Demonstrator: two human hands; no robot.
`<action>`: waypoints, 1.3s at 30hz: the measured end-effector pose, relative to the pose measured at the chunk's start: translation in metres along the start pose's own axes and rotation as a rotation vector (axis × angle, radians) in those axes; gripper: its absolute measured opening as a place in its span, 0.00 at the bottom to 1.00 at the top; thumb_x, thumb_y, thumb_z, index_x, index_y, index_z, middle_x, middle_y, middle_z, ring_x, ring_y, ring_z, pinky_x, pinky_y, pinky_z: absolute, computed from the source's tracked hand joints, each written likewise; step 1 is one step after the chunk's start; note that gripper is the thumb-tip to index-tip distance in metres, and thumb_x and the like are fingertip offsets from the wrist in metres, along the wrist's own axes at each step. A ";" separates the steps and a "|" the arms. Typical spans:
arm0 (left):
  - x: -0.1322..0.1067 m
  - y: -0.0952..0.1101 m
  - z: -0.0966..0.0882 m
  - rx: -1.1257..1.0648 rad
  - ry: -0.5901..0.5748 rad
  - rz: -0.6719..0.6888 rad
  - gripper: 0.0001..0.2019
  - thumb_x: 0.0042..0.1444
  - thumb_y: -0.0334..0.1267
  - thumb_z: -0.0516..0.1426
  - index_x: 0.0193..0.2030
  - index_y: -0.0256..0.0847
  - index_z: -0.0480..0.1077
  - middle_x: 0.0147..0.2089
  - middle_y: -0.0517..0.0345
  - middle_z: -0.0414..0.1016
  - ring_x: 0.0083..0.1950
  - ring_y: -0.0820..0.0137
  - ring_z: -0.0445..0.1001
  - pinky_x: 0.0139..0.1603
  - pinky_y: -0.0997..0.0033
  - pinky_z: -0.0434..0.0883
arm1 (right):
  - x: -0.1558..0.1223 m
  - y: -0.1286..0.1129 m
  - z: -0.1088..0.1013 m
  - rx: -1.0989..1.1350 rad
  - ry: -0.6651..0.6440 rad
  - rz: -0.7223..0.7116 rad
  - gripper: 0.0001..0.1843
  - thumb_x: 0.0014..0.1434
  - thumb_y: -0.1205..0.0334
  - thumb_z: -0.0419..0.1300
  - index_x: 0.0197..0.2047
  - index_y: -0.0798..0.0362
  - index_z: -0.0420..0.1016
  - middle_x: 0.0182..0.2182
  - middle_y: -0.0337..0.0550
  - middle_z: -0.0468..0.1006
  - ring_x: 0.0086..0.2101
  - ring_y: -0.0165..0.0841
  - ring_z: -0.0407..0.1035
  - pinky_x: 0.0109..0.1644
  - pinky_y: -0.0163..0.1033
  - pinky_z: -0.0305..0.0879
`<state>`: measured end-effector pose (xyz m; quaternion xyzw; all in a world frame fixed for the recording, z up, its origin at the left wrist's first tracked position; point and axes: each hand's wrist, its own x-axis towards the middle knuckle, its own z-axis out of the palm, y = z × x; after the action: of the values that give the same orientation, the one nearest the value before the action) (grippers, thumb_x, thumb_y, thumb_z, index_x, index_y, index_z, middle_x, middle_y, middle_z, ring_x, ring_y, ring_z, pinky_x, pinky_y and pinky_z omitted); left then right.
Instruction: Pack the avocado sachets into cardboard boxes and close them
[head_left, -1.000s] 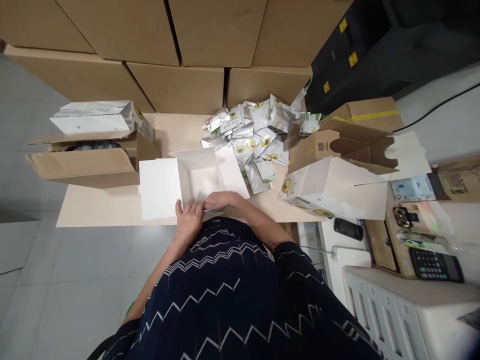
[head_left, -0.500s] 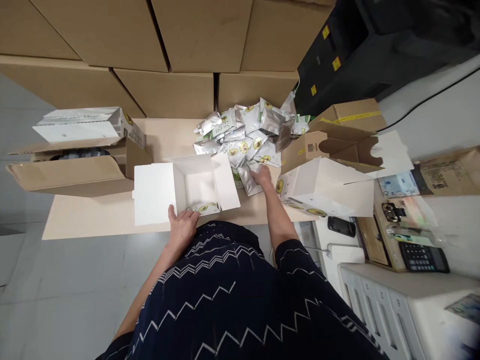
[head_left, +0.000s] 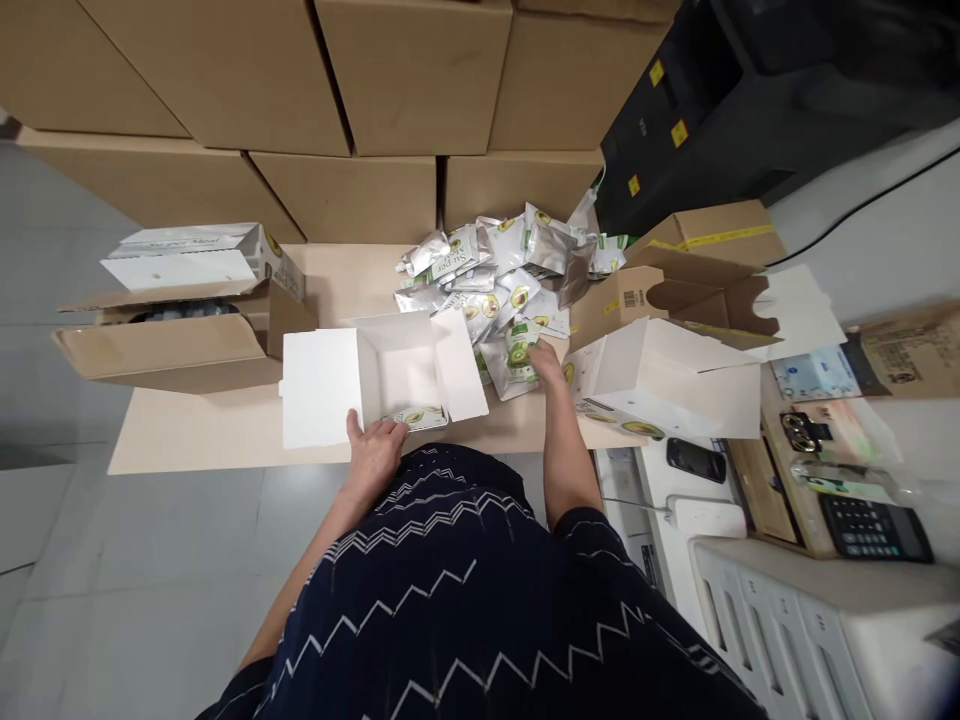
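Observation:
An open white carton [head_left: 322,385] lies on the table before me, its flaps spread and its inside showing bare. My left hand [head_left: 375,450] grips its near edge, thumb against the left flap and fingers over the front wall with the avocado print. To the right of the carton, my right hand [head_left: 547,362] pinches a small green-and-white sachet [head_left: 520,341] by its right side. Beneath that sachet lies a silver pouch [head_left: 495,365]. Behind it spreads a heap of silver and white sachets [head_left: 480,300] with avocado pictures.
At the left stand a brown carton [head_left: 172,360] and a closed white box [head_left: 180,265]. Open cartons [head_left: 660,375] crowd the right side. Large cardboard boxes [head_left: 345,195] wall off the back. A phone [head_left: 696,459] and a calculator [head_left: 874,527] lie at the lower right.
My right hand has lifted a green-and-white sachet from the near side of the heap. My left hand keeps its place on the carton. The view has shifted slightly.

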<state>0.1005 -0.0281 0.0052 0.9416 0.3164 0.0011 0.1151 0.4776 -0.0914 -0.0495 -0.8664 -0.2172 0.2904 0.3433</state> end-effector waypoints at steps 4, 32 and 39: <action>-0.001 -0.002 0.003 0.009 -0.008 -0.003 0.14 0.67 0.33 0.47 0.43 0.44 0.75 0.39 0.51 0.80 0.41 0.61 0.77 0.67 0.25 0.40 | -0.036 0.000 -0.018 0.650 0.030 -0.092 0.25 0.51 0.49 0.59 0.50 0.53 0.73 0.39 0.47 0.81 0.42 0.39 0.76 0.46 0.45 0.73; -0.002 0.003 0.006 -0.058 0.100 -0.097 0.19 0.67 0.38 0.49 0.62 0.38 0.66 0.59 0.36 0.73 0.58 0.53 0.73 0.70 0.32 0.44 | -0.132 -0.117 0.117 -0.665 -0.840 -0.705 0.13 0.62 0.68 0.54 0.46 0.56 0.77 0.43 0.53 0.82 0.41 0.39 0.75 0.37 0.36 0.61; 0.000 0.003 0.003 -0.025 0.016 -0.041 0.26 0.68 0.35 0.46 0.73 0.39 0.53 0.55 0.40 0.78 0.49 0.54 0.76 0.68 0.27 0.40 | -0.137 -0.137 0.084 -0.517 -1.036 -0.702 0.11 0.63 0.68 0.56 0.42 0.58 0.79 0.40 0.50 0.83 0.37 0.35 0.75 0.39 0.35 0.65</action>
<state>0.1021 -0.0308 0.0031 0.9335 0.3363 0.0104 0.1244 0.2970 -0.0391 0.0481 -0.5477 -0.6848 0.4780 0.0506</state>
